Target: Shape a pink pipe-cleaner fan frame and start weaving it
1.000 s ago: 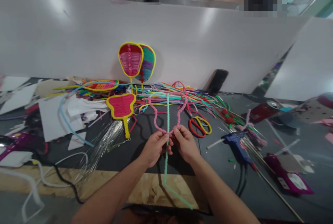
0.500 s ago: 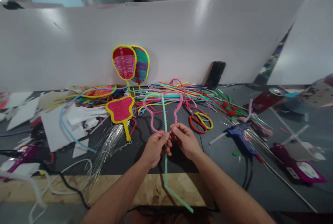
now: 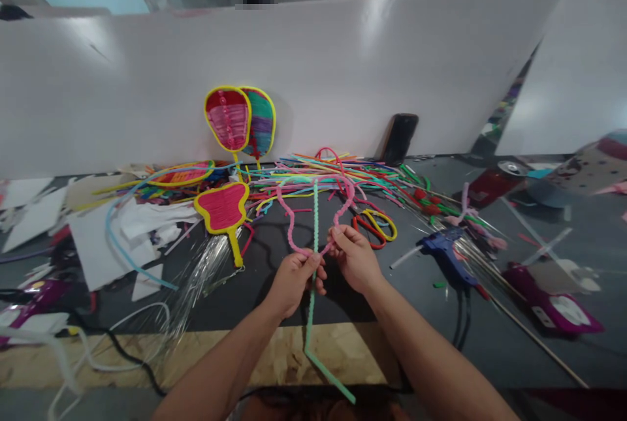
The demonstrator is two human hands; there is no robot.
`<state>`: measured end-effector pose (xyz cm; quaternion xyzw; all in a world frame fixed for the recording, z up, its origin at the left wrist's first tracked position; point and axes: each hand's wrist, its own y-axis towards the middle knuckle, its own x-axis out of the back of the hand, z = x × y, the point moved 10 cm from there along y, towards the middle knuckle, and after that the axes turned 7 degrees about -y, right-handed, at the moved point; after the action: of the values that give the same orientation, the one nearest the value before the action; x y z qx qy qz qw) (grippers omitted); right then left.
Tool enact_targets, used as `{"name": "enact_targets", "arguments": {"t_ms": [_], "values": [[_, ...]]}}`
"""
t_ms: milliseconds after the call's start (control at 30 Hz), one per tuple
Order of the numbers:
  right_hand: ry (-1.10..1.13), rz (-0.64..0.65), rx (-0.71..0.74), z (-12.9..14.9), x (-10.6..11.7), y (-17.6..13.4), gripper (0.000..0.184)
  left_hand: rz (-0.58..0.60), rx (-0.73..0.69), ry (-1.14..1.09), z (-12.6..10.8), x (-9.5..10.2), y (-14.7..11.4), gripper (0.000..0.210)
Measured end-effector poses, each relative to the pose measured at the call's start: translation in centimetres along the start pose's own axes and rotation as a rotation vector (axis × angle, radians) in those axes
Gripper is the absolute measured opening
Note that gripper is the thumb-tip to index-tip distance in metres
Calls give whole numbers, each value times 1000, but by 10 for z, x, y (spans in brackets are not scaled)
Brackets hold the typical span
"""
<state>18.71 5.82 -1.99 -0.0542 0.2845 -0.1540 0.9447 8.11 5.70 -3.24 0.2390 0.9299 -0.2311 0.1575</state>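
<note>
Since the earlier frame, the right hand (image 3: 357, 258) has moved up a little along the pink loop (image 3: 292, 222), so its fingertips now sit a bit farther from the left hand's (image 3: 291, 284) thumb.

In the head view, the left thumb and fingers are closed on the bottom of the loop, just where the green stick (image 3: 316, 212) crosses it. The right thumb and fingers pinch the loop's lower right curve, narrow and nearly touching around it. The loop stands beyond the fingertips, away from the person, with wavy sides and a stretch of green at its upper left. The green stick runs up its middle from the left fingers; below them it hangs down and bends toward the lower right.

To the left of the hands lies a pink fan (image 3: 223, 207) with a yellow edge and handle. Behind it, 2 more fans (image 3: 226, 117) lean against the white board (image 3: 313, 68). Colored sticks (image 3: 362, 170) lie in a pile behind the loop. Near the right hand are the scissors (image 3: 376, 228), with a red and a yellow handle, and farther right a blue glue gun (image 3: 448, 254) on the dark table (image 3: 421, 297).
</note>
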Motion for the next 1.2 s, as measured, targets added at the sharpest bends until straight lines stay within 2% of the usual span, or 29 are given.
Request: {"name": "enact_targets", "arguments": {"t_ms": [100, 233, 300, 367, 433, 500, 633, 733, 933, 1200], "values": [[-51, 57, -59, -10, -6, -3, 29, -67, -48, -19, -6, 13, 2, 35], [-154, 169, -148, -31, -21, -13, 32, -174, -303, 116, -35, 29, 0, 32], [-170, 269, -205, -41, -33, -20, 32, -169, -361, 179, -43, 27, -2, 31], [-143, 321, -217, -42, -41, -25, 30, -121, -343, 215, -43, 20, -3, 34], [-119, 297, -187, -38, -41, -25, 28, -68, -337, 235, -44, 14, -4, 36], [-124, 254, -148, -32, -37, -23, 26, -64, -363, 225, -48, 14, -5, 33], [-111, 223, -127, -27, -35, -23, 26, -185, -422, 199, -56, 32, -6, 25], [-105, 218, -164, -29, -35, -25, 27, -208, -439, 241, -58, 37, -5, 20], [-150, 162, -212, -36, -31, -26, 34, -176, -478, 428, -64, 27, -9, 18], [-175, 150, -163, -36, -32, -24, 32, -193, -509, 437, -68, 27, -12, 15]]}}
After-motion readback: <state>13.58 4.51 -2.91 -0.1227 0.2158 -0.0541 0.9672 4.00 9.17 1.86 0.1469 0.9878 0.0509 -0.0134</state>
